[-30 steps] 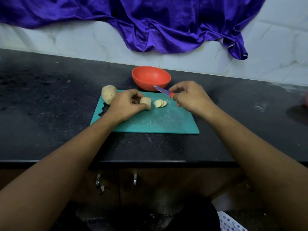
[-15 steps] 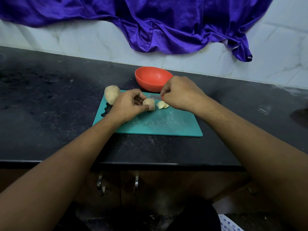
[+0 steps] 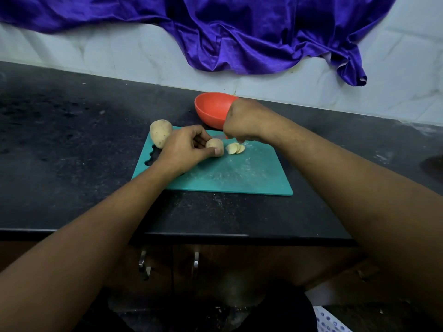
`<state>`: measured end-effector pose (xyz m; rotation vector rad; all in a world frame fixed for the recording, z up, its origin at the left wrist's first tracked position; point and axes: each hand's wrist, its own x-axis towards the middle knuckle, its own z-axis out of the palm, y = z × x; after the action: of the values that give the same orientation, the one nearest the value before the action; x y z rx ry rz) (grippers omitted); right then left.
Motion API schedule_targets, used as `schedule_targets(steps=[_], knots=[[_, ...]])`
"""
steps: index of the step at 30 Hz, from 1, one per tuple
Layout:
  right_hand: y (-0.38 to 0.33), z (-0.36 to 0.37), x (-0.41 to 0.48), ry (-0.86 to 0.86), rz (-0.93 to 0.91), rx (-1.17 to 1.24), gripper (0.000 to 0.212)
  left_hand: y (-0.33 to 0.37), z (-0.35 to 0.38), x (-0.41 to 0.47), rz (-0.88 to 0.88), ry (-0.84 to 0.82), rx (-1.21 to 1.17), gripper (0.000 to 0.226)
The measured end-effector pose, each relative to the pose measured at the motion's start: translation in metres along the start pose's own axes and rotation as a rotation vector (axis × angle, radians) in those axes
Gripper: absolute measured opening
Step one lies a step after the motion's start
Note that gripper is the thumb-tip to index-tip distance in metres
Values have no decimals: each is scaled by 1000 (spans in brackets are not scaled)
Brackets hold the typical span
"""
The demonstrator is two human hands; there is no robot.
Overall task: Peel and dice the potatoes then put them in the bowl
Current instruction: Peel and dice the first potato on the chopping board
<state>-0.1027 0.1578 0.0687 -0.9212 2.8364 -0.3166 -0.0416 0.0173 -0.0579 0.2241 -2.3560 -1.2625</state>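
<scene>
Mid-frame, the left hand [image 3: 184, 149] pinches a short potato stub [image 3: 215, 145]; the right hand [image 3: 242, 121], fisted round the knife [image 3: 219, 135] beside it, could slip and nick fingertips [image 3: 217, 152].

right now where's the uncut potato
In the head view the uncut potato lies on the far left corner of the teal cutting board, right beside the left hand.

Dim, even indoor light with soft shadows; wide-angle bending at the edges, slight blur.
</scene>
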Motion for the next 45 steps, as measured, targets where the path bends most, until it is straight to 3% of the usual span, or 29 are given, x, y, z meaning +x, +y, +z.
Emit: schedule_targets(steps=[7, 14, 20, 31, 37, 45], knots=[[9, 28, -9, 79, -59, 14, 6, 1, 1, 0, 16, -10, 10, 30], [23, 70, -30, 257, -42, 58, 25, 0, 3, 0, 24, -3, 25, 32], [26, 98, -45, 397, -105, -122, 34, -1, 2, -1, 37, 6, 31, 31], [40, 107, -51, 393, -177, -208, 31, -1, 1, -1, 4, 18, 11, 29], [63, 101, -34, 295, 52, 302, 25, 1, 2, -2, -23, 32, 10, 32], [79, 74, -27, 227, 162, 749, 16, -1, 0, 0, -36, 24, 44, 36]])
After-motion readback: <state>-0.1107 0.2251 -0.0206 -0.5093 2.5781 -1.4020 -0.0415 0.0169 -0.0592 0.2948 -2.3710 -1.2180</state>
